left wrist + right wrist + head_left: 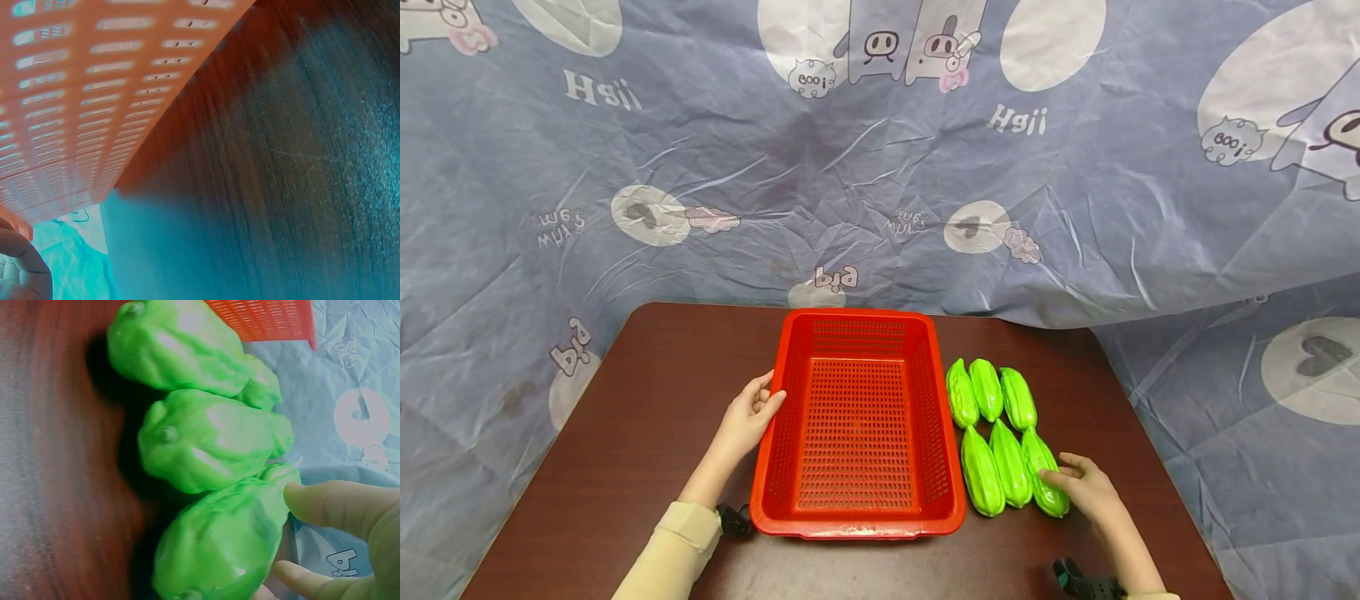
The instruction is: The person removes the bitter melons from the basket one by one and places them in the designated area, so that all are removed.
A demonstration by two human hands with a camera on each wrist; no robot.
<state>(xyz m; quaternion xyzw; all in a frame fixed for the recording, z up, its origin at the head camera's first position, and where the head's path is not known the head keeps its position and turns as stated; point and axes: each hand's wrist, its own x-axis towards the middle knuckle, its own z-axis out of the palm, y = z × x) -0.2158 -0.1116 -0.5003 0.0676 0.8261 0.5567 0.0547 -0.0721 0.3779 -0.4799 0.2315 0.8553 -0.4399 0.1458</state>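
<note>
In the head view, my left hand [752, 412] grips the left rim of a red plastic basket [857, 528], thumb over the rim and fingers outside. The left wrist view shows the basket's slotted wall [81, 112] and part of the curled hand [22, 265]. My right hand [1086, 487] is at the near right bitter melon [1042, 475], bright green and ridged. In the right wrist view the thumb [331, 503] touches or nearly touches that bitter melon [219, 544], and the fingers lie along its side, not curled round it.
Several more green bitter melons [987, 390] lie in two rows right of the basket, on the dark brown table [625, 417]. A printed grey-blue cloth [760, 183] hangs behind the table and at its sides.
</note>
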